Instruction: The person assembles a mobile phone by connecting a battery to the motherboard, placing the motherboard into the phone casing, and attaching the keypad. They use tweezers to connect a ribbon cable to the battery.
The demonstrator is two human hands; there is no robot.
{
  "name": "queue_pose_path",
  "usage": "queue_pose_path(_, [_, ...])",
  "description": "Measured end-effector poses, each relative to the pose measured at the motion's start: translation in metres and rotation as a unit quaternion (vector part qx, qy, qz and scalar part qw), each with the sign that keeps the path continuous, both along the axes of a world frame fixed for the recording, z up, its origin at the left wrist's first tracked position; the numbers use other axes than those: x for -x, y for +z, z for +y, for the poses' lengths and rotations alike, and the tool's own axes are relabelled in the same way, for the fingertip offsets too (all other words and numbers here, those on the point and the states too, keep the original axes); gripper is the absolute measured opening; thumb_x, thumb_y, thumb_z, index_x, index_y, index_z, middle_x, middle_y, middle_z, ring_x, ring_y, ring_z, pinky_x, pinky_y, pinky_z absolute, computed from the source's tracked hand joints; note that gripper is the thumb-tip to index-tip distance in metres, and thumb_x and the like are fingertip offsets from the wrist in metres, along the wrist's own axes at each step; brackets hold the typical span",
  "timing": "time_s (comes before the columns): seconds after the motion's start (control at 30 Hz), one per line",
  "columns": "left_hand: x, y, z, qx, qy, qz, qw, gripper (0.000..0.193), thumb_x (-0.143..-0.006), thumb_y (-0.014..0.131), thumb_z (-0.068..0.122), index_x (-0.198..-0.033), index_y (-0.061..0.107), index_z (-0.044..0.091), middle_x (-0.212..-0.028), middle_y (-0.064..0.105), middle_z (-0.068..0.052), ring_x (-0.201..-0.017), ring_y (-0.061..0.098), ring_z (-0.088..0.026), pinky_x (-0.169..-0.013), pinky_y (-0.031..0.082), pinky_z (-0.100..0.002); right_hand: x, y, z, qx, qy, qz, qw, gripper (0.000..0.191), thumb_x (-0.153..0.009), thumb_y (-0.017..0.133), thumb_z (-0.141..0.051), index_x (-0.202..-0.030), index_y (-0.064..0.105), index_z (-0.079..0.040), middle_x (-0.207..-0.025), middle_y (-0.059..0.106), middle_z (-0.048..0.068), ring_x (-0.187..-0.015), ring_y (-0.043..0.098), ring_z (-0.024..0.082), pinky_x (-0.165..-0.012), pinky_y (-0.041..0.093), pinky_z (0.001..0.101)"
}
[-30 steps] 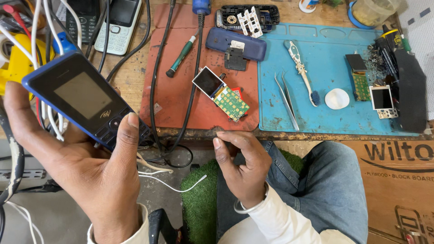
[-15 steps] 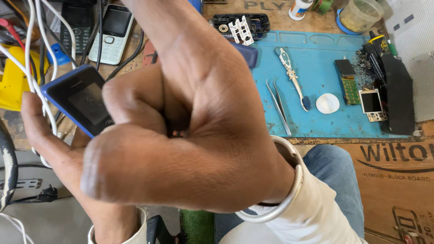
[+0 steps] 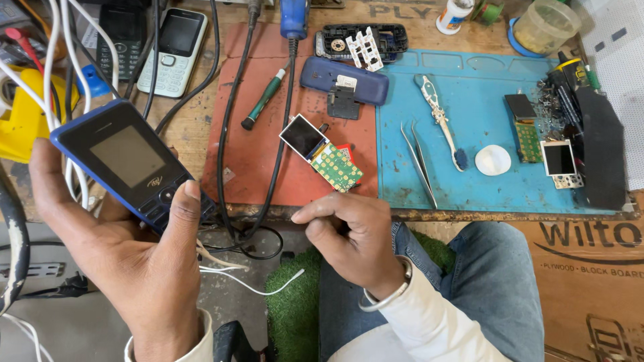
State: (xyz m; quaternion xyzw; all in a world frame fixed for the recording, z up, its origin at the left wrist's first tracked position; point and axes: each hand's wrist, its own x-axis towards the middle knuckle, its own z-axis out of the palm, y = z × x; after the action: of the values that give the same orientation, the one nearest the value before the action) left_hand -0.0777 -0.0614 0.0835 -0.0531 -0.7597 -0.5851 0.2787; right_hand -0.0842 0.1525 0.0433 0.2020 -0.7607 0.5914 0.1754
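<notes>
at the left of the head view, the left hand (image 3: 127, 268) holds a blue keypad phone (image 3: 131, 164) up over the bench edge, screen dark and facing the camera; the fingers wrap behind its back and the thumb presses on the keys at its lower end. white cables (image 3: 57, 80) hang just behind it. lower and near the middle, the right hand (image 3: 352, 238) hovers above the lap, just off the table's front edge, its fingers curled in with thumb and forefinger tips pressed together (whether something tiny sits between them cannot be told). just beyond that hand, on the red mat (image 3: 268, 134), lies a bare circuit board with a small display (image 3: 320, 153), and a green-handled screwdriver (image 3: 263, 99) lies tilted further back. on the blue mat (image 3: 469, 181) to the right rest tweezers (image 3: 419, 164), a small brush (image 3: 443, 121) and a white round pad (image 3: 493, 160), well apart from both hands.
</notes>
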Motion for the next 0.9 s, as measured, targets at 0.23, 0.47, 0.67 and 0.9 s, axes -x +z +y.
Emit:
queue_pose_path(0.23, [0.001,-0.003,0.002,0.013,-0.009,0.01,1.0,0.091,-0.105,0.072,-0.026,-0.166,0.013,0.005,-0.162,0.034,-0.015,-0.135,0.055,-0.019,-0.111,0.053,-0.029,-0.002,-0.011,0.0,-0.01,-0.004,0.019,1.0,0.011,-0.09,0.071,-0.001,-0.099,0.072,-0.007,-0.084,0.074,0.003,-0.063,0.066,0.008,-0.058,0.051,0.0231])
queue_pose_path(0.47, [0.003,0.011,0.007,-0.025,0.016,-0.017,0.999,0.092,-0.099,0.074,-0.019,-0.165,0.013,0.003,-0.156,0.042,-0.016,-0.124,0.061,-0.017,-0.102,0.056,-0.026,-0.001,-0.009,-0.004,-0.066,-0.049,0.091,0.992,0.015,-0.089,0.073,0.0,-0.101,0.071,-0.009,-0.078,0.068,0.003,-0.063,0.065,0.014,-0.061,0.051,0.0264])
queue_pose_path(0.67, [0.003,0.005,0.006,-0.072,0.025,-0.016,0.997,0.087,-0.099,0.074,-0.017,-0.162,0.016,0.0,-0.148,0.052,-0.015,-0.119,0.062,-0.016,-0.103,0.057,-0.025,-0.001,-0.016,-0.005,-0.075,-0.057,0.121,0.988,0.019,-0.088,0.076,-0.001,-0.104,0.07,-0.008,-0.074,0.064,0.003,-0.06,0.061,0.014,-0.058,0.048,0.0288])
queue_pose_path(0.9, [0.0,0.019,0.001,-0.08,0.106,-0.018,0.991,0.017,-0.107,0.065,-0.009,-0.124,0.061,-0.011,-0.113,0.069,-0.014,-0.097,0.068,-0.017,-0.093,0.056,-0.027,-0.003,-0.017,-0.006,-0.1,-0.071,0.134,0.983,0.023,-0.084,0.075,0.001,-0.104,0.07,-0.008,-0.07,0.059,0.003,-0.057,0.057,0.016,-0.055,0.046,0.0306])
